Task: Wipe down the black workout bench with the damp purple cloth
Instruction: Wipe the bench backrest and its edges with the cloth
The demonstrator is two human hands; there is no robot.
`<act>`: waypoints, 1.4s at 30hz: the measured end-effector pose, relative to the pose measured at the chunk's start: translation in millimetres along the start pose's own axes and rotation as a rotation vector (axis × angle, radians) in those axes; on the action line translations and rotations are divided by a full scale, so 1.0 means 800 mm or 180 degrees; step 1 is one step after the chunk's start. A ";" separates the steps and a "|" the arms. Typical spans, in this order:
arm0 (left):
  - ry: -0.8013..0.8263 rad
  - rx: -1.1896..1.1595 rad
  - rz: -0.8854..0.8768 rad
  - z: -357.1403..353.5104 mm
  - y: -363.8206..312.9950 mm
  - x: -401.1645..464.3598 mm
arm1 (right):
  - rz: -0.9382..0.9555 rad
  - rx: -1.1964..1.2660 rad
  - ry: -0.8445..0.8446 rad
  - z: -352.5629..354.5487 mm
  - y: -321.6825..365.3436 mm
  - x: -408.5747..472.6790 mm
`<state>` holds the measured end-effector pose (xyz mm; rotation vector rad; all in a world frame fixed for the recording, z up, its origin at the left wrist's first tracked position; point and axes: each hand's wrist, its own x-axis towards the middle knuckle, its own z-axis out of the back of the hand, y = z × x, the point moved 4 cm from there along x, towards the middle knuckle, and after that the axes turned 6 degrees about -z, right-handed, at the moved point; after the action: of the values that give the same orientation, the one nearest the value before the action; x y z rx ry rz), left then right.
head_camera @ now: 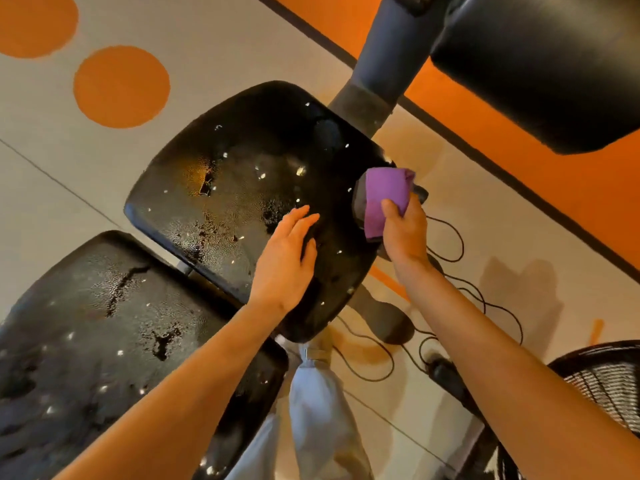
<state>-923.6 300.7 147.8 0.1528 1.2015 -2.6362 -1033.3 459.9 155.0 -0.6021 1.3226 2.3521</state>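
Gripping the folded purple cloth (pixel 387 199), the right hand (pixel 405 233) presses it against the side edge of the seat pad (pixel 242 174), at about 3 o'clock on that pad. Thumb lies on top of the cloth, fingers wrapped underneath; the cloth drapes over the pad's rim, touching it.

Left hand (pixel 287 258) rests flat on the seat pad near its 5 o'clock corner, palm down, fingers spread loosely and holding nothing.

Seat pad surface: black, glossy, wet-looking, speckled with small white flecks and worn patches. A second black pad (pixel 104 341), the backrest of the same bench, sits at 7 o'clock from the seat, separated by a narrow gap; same cracked, shiny surface.

A third black padded piece (pixel 540 71) hangs at 1 o'clock, attached to a grey post (pixel 384 60) that descends toward the seat's far edge.

Floor (pixel 207 46): pale with orange circles and an orange band. Black cable (pixel 446 244) loops on the floor beneath the right wrist. A dark grilled object (pixel 602 386) at 4 o'clock, possibly a fan; only partly in view.
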 end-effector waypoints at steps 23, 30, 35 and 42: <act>0.0116 0.1537 -0.1164 -0.010 0.068 0.141 | 0.1522 -0.2251 -0.0690 -0.067 -0.038 0.066; 0.0118 0.1542 -0.1118 -0.013 0.070 0.140 | 0.1441 -0.2242 -0.0831 -0.072 -0.040 0.049; 0.0146 0.1551 -0.1093 -0.013 0.071 0.141 | 0.1334 -0.2327 -0.0832 -0.074 -0.023 0.088; 0.0140 0.1523 -0.1053 -0.012 0.072 0.142 | 0.1406 -0.2085 -0.0912 -0.067 -0.037 0.054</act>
<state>-1018.1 252.1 77.7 0.1004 0.6251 -3.1863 -1044.8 433.2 86.0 -0.1197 0.5793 3.1076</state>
